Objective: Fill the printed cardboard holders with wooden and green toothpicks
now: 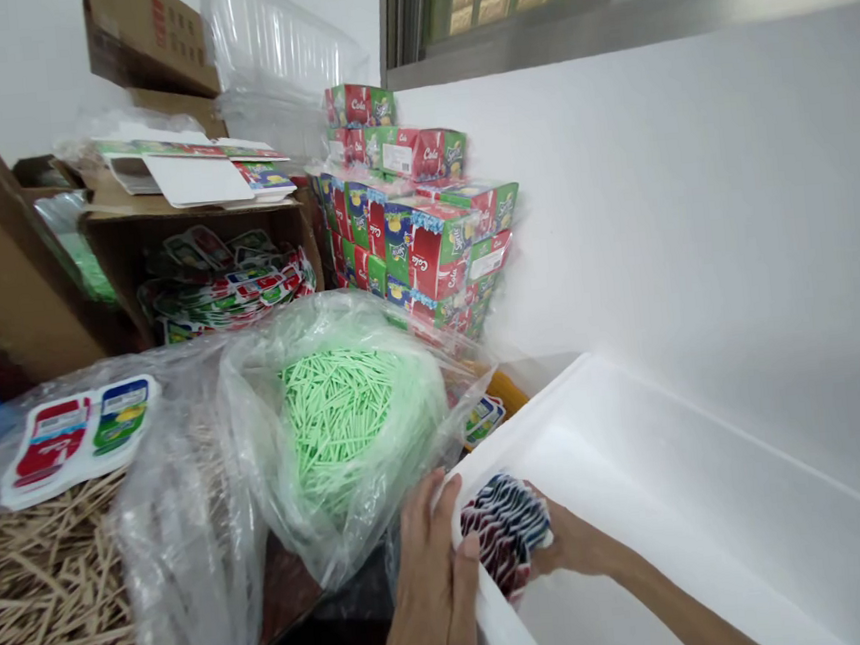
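My right hand (570, 543) is inside a white foam box (673, 442) near its left wall, fingers closed round a stack of printed red, blue and white card pieces (506, 529). My left hand (432, 588) lies on the outer rim of the same box wall, fingers together and pressed flat against it, touching the edge of the stack. Just left of my hands sits a clear plastic bag of green sticks (340, 421).
A bag of plain wooden sticks (48, 607) with a printed card sheet (79, 439) on it lies at the left. Behind are an open cardboard box of printed cards (223, 280), stacked red and green small cartons (421, 223), clear plastic trays (272, 65) and a white wall (689, 189).
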Demonstrator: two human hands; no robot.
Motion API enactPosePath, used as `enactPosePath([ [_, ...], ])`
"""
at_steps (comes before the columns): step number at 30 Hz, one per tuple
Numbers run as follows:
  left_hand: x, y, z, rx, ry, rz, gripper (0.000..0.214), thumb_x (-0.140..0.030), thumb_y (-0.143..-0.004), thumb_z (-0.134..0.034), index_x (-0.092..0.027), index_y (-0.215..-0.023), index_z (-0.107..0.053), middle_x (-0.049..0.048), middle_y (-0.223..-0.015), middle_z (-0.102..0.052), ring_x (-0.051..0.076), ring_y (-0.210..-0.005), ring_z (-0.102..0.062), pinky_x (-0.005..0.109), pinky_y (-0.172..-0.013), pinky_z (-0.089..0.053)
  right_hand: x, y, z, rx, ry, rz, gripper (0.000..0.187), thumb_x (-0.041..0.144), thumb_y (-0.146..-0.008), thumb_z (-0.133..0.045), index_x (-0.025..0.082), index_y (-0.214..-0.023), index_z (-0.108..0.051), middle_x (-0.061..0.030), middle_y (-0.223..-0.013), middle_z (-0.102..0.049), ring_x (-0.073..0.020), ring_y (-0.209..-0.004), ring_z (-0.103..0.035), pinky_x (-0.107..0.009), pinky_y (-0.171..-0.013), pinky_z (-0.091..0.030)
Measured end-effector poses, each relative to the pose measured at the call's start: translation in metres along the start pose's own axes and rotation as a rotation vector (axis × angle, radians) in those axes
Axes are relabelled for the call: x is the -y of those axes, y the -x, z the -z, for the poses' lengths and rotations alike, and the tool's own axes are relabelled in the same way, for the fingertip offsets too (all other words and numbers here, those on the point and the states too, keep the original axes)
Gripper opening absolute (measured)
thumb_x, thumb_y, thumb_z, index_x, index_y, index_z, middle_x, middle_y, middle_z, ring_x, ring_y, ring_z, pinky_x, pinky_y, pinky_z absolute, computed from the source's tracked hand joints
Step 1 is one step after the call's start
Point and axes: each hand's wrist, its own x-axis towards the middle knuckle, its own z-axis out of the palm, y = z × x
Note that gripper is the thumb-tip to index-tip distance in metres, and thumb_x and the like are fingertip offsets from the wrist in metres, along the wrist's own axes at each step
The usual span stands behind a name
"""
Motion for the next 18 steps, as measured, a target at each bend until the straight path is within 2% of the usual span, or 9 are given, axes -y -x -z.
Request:
enactPosePath([
  [6,0.001,0.003,0.004,-0.009,0.021,0.052,0.041,-0.027,-0.094,-0.029,-0.023,-0.135,-0.034,0.0074,-0.146,-0.028,0.022,-0.134,-0.023,0.047,-0.109,-0.022,-0.011,0.007,-0.003,-0.07,-0.021,-0.004,0.096,0.027,-0.05,-0.085,0.019,-0.134,-0.038,-0.0138,-0.132,-0.049,-0.0341,-0.123,-0.04,-0.049,-0.101,-0.032],
  [9,0.006,0.006,0.009,0.017,0.035,0.06,0.044,-0.026,-0.094,-0.03,-0.024,-0.138,-0.029,0.0058,-0.149,-0.024,0.022,-0.136,-0.02,0.047,-0.11,-0.022,-0.019,0.01,-0.007,-0.114,-0.07,0.013,0.111,0.033,-0.047,-0.086,0.021,-0.14,-0.027,-0.0139,-0.141,-0.038,-0.033,-0.129,-0.032,-0.048,-0.106,-0.023],
  [12,0.009,0.009,0.011,-0.004,0.051,0.082,0.044,-0.027,-0.094,-0.031,-0.024,-0.139,-0.029,0.0056,-0.148,-0.026,0.022,-0.135,-0.022,0.047,-0.11,-0.021,-0.024,0.014,-0.008,-0.131,-0.092,-0.045,0.119,0.039,-0.044,-0.085,0.024,-0.142,-0.019,-0.0129,-0.144,-0.033,-0.034,-0.13,-0.028,-0.051,-0.105,-0.021],
  [14,0.009,0.011,0.012,-0.032,0.07,0.109,0.043,-0.027,-0.095,-0.03,-0.024,-0.138,-0.031,0.0056,-0.148,-0.027,0.022,-0.135,-0.023,0.047,-0.111,-0.02,-0.024,0.016,-0.007,-0.105,-0.074,-0.078,0.113,0.039,-0.045,-0.085,0.023,-0.14,-0.027,-0.0125,-0.14,-0.04,-0.0352,-0.128,-0.032,-0.052,-0.104,-0.025],
  [18,0.009,0.013,0.015,-0.038,0.111,0.144,0.043,-0.029,-0.095,-0.03,-0.024,-0.138,-0.031,0.0053,-0.148,-0.027,0.021,-0.136,-0.022,0.047,-0.111,-0.019,-0.017,0.017,-0.004,-0.006,-0.06,-0.119,0.09,0.031,-0.047,-0.085,0.024,-0.129,-0.048,-0.009,-0.119,-0.061,-0.0359,-0.116,-0.047,-0.048,-0.093,-0.042],
])
